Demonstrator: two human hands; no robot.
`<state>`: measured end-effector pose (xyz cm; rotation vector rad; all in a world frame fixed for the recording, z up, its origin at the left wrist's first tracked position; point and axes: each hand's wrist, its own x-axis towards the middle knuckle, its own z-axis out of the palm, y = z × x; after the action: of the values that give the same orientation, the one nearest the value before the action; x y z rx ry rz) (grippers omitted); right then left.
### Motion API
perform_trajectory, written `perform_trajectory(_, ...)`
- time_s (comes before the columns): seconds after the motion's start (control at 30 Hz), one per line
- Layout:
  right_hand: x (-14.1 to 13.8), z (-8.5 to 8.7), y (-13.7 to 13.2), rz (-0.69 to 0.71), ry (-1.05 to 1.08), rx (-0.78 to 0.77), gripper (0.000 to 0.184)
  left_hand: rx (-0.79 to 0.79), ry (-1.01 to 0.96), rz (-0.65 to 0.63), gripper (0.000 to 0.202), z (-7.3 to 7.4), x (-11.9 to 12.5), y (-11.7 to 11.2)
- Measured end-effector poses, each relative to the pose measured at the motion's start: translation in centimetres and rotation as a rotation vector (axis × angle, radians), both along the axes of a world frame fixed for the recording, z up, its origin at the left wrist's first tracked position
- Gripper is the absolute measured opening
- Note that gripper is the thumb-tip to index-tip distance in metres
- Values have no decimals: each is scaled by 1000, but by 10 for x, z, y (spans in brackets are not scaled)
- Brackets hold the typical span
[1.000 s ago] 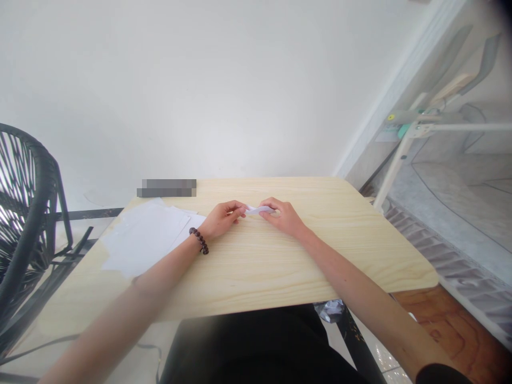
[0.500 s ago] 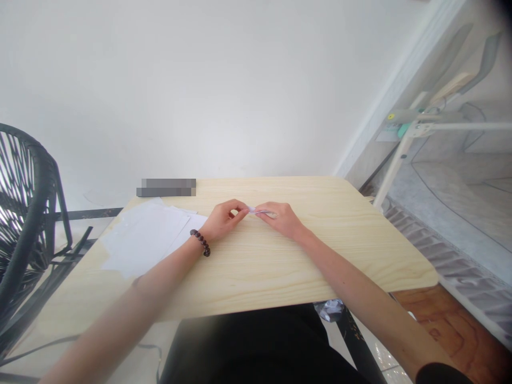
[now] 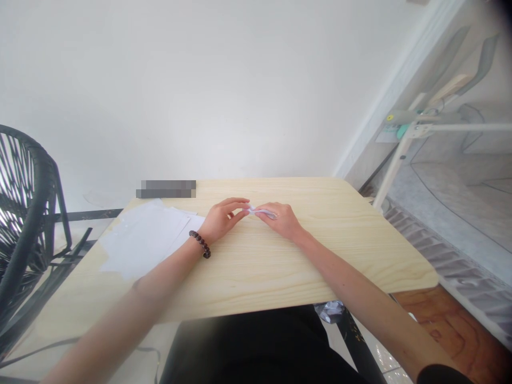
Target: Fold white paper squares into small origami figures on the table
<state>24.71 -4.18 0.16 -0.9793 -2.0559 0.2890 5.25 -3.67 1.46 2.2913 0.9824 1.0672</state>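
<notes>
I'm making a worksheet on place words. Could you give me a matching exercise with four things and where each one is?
1. small white piece of paper
2. dark brown beaded bracelet
3. loose white paper sheets
4. black woven chair

A. spread on the left part of the pale wood-grain table
B. at the fingertips of the left hand and right hand
C. beyond the table's left side
D. around the left wrist

Pairs: 1-B, 2-D, 3-A, 4-C

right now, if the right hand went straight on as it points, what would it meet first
Probably the left hand, just beyond the small white paper the right hand holds; depth is unclear.
</notes>
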Motion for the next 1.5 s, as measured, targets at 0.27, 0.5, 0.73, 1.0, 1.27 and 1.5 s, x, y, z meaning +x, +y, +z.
perform_trajectory(0.27, -2, -1, -2, 13, 26, 24, 17, 20, 33, -52, 23, -3, -1, 2)
perform_trajectory(0.5, -4, -3, -1, 25, -16, 85, 17, -10, 31, -41, 22, -5, -1, 4)
perform_trajectory(0.73, -5, -3, -4, 32, 4, 57, 19, -44, 9, -78, 19, -7, -1, 6)
perform_trajectory(1.0, -6, -3, -3, 58, 28, 80, 18, -146, 5, 21, 22, -5, 0, 4)
perform_trajectory(1.27, -6, -4, -3, 34, 48, 70, 18, -174, -15, 108, 26, -7, -1, 6)
perform_trajectory(1.5, -6, -4, -1, 46, 75, 81, 18, -159, 4, 102, 24, -3, -1, 4)
